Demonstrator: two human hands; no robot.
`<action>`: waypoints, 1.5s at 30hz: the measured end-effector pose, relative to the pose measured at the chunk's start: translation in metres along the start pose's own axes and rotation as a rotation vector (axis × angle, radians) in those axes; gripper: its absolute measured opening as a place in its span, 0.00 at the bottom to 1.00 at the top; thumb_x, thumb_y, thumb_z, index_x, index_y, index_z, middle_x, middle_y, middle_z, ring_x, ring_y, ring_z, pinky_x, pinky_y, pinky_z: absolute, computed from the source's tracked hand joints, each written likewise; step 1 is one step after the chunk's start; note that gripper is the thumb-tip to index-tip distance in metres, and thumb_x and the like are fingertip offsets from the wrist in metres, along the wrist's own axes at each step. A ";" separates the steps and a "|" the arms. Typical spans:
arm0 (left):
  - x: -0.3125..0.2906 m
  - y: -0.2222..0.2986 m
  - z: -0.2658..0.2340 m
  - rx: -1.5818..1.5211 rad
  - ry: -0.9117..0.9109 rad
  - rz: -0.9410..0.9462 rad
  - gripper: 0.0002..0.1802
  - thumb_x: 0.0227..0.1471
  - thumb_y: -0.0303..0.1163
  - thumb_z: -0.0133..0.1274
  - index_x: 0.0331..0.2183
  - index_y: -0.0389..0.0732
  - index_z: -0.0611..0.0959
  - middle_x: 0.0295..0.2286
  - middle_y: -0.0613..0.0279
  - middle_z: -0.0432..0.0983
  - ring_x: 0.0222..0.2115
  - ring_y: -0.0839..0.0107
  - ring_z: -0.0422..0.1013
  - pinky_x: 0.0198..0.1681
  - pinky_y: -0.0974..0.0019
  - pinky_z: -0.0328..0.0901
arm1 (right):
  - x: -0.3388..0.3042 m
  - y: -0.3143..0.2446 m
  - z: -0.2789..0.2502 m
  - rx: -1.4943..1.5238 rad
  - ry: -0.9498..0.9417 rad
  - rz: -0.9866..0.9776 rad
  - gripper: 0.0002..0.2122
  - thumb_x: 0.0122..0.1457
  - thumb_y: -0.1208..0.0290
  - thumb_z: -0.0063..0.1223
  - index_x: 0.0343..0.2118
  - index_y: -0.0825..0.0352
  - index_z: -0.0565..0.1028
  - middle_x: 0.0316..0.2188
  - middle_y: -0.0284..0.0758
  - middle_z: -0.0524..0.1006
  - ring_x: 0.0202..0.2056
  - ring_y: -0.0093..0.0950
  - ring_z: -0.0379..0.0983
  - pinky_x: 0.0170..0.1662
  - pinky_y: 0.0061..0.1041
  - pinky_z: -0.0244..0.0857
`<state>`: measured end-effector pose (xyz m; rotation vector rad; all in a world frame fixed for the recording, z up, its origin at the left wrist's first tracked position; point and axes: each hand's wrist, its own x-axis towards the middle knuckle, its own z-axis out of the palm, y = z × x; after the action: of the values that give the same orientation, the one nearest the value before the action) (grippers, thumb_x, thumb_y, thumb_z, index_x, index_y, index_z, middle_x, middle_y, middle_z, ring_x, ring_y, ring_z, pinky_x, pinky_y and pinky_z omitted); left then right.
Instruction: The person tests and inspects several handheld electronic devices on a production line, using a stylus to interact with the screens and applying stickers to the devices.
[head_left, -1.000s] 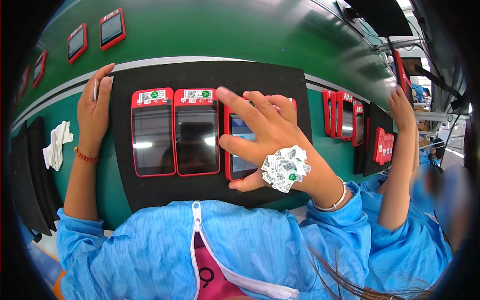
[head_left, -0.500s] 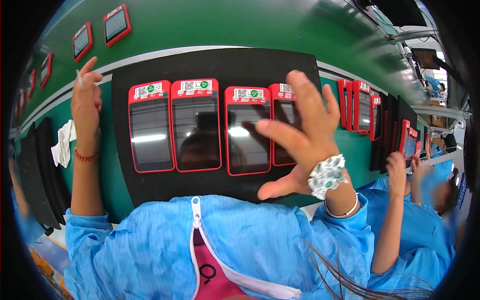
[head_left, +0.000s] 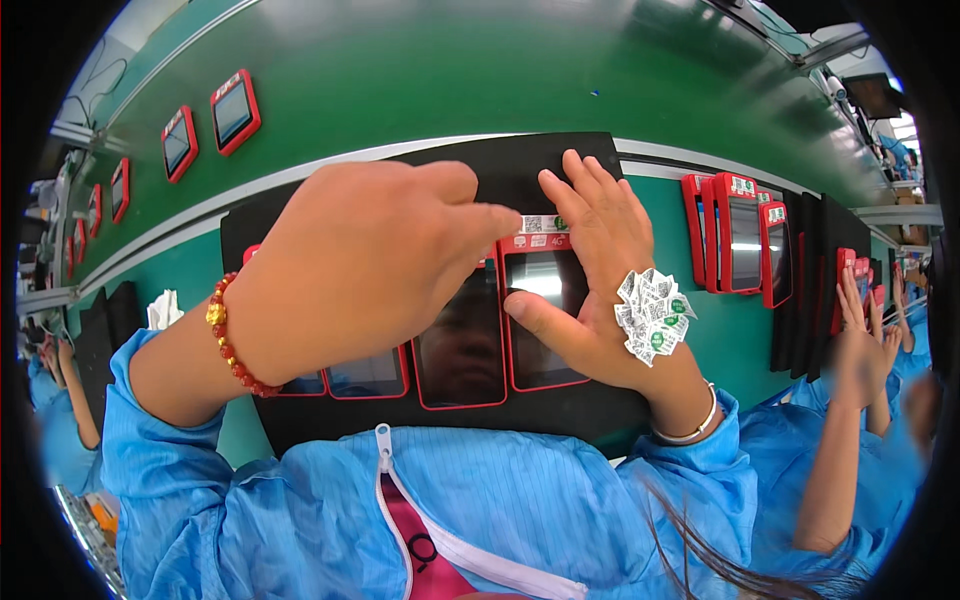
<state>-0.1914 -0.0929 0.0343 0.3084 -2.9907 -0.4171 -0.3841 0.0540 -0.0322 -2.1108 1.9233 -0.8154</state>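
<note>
Several red-framed handheld devices with dark screens lie in a row on a black mat (head_left: 450, 430). My left hand (head_left: 370, 260) reaches across the row and hides the tops of the left devices. Its fingers are closed, with the tips at the left end of a white label (head_left: 541, 224) on the rightmost device (head_left: 550, 365); what they pinch, if anything, is hidden. My right hand (head_left: 605, 250) rests over that device's right side, fingers stretched and thumb across the screen. Used label pieces (head_left: 655, 315) cling to the back of its wrist. Beside it lies another device (head_left: 460, 355).
Across the green surface at the far left are several more devices (head_left: 234, 112). Red devices (head_left: 742, 235) lean together at right, beside upright black boards (head_left: 808, 270). A white cloth (head_left: 163, 309) lies at left. A co-worker's hand (head_left: 860, 350) is at far right.
My left hand has swung from the far left over the row, its fingers closing near the rightmost label. My right hand has settled onto the rightmost device. The view has shifted slightly.
</note>
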 end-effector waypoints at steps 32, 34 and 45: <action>0.038 0.000 0.019 -0.254 0.079 -0.140 0.07 0.44 0.30 0.64 0.25 0.36 0.85 0.24 0.54 0.74 0.27 0.52 0.73 0.32 0.54 0.66 | -0.009 -0.002 0.021 0.028 0.152 0.040 0.54 0.51 0.47 0.67 0.67 0.83 0.48 0.67 0.60 0.57 0.70 0.53 0.51 0.72 0.55 0.34; 0.038 0.005 0.020 -0.198 0.130 -0.167 0.07 0.43 0.27 0.62 0.23 0.34 0.82 0.23 0.53 0.73 0.25 0.53 0.71 0.30 0.55 0.65 | -0.007 -0.004 0.021 0.091 0.100 0.051 0.55 0.53 0.46 0.65 0.67 0.85 0.46 0.67 0.61 0.55 0.70 0.55 0.49 0.72 0.55 0.33; 0.055 0.054 0.019 -0.142 0.048 0.061 0.19 0.45 0.36 0.64 0.40 0.41 0.83 0.31 0.52 0.77 0.31 0.57 0.76 0.35 0.55 0.70 | -0.007 0.002 0.038 -0.081 0.164 -0.083 0.37 0.54 0.49 0.58 0.64 0.66 0.65 0.65 0.51 0.62 0.70 0.56 0.49 0.71 0.63 0.28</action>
<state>-0.2574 -0.0494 0.0356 0.2101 -2.8958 -0.6027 -0.3673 0.0515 -0.0672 -2.2489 1.9908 -0.9704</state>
